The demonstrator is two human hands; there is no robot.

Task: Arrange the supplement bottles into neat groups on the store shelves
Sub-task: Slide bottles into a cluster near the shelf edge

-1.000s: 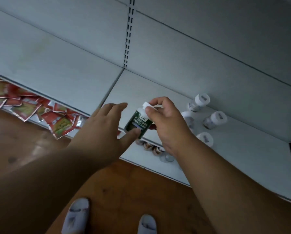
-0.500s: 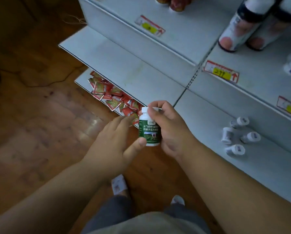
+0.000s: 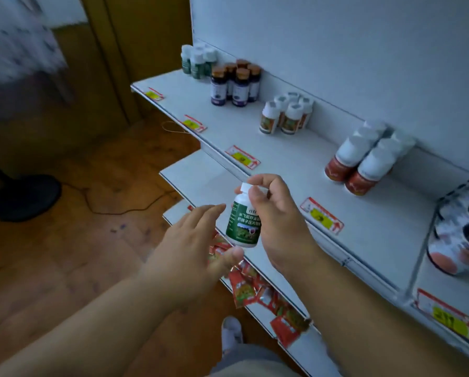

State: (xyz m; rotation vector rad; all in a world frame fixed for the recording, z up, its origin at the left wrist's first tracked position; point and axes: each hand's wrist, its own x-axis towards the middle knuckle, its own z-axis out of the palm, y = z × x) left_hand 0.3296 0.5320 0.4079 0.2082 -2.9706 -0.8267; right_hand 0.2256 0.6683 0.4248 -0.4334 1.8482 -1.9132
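Green-labelled and white-capped, the supplement bottle point(image 3: 243, 220) hangs upright in front of you, out over the front edge of the upper shelf point(image 3: 290, 159) and above the shelves below it. Your right hand point(image 3: 275, 221) has it by the top: thumb and curled fingers pinch round the white cap, and the body of the bottle hangs free beneath them. Your left hand point(image 3: 192, 251) is spread open just beside the bottle on its left, fingers straight and loosely fanned, the fingertips close to the label; the thumb reaches under the base, but you cannot tell from this view whether it touches the bottle or sits just short of it. On the upper shelf, against the back panel, the bottles already stand in clusters: green-labelled bottles point(image 3: 198, 62) at the far left end, dark bottles with brown caps point(image 3: 236, 81) next, white-capped bottles with orange labels point(image 3: 286, 112) after them, then taller white bottles with red bases point(image 3: 363, 161) nearer you. Yellow-and-red price tags point(image 3: 242, 157) line the shelf's front lip. Red sachets point(image 3: 255, 288) lie scattered on a lower shelf beneath your hands, and a black stand base point(image 3: 26, 195) sits on the wooden floor point(image 3: 64, 254) to the left.
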